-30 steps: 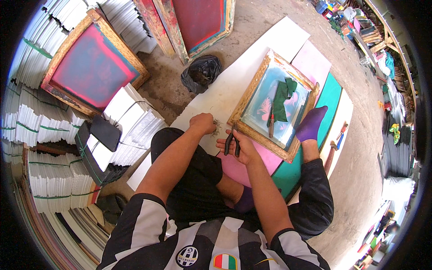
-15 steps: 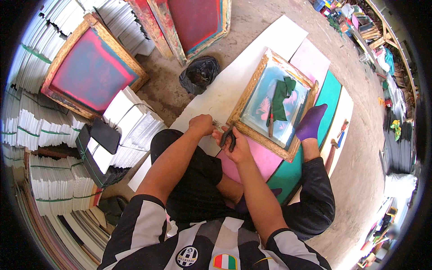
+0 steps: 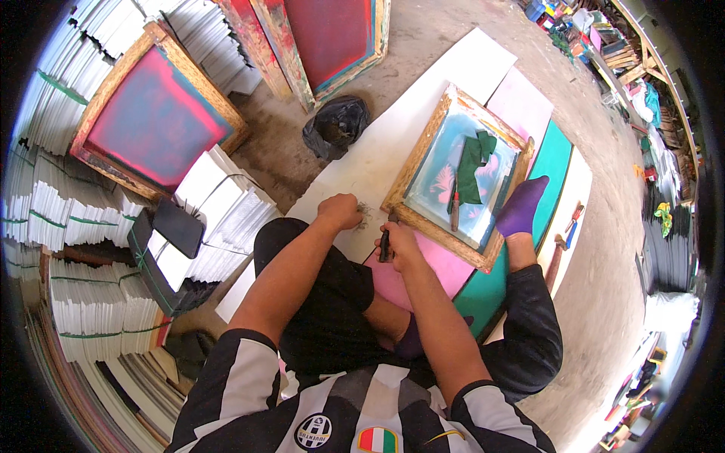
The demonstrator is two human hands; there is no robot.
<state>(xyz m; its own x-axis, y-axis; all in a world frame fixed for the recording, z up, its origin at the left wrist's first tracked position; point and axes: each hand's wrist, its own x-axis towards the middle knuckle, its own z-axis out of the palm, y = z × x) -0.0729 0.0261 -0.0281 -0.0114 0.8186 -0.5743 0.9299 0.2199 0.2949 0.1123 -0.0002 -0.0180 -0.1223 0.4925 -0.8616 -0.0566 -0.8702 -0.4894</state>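
Note:
My right hand (image 3: 400, 243) is closed round black-handled pliers (image 3: 385, 247), their head pointing at the near left corner of a wooden screen-printing frame (image 3: 439, 239). Whether the jaws grip anything there is too small to tell. My left hand (image 3: 340, 212) is a fist, resting low over a white board; what it holds, if anything, is hidden. Right beside it lies a small heap of thin dark metal bits (image 3: 363, 216). On the frame's blue mesh with pink leaf shapes rest a folded green cloth (image 3: 473, 166) and a screwdriver (image 3: 455, 213).
My purple-socked foot (image 3: 522, 202) presses against the frame's right side. Beyond it lie a hammer (image 3: 556, 260) and a red-and-blue-handled tool (image 3: 575, 219). A black plastic bag (image 3: 336, 127) stands past the board (image 3: 332, 177). Paper stacks (image 3: 83, 291) and painted frames (image 3: 155, 121) line the left.
The pliers' spread handles have closed together as my right hand turned and wrapped round them, moving slightly right to the frame's corner. My left fist has barely moved.

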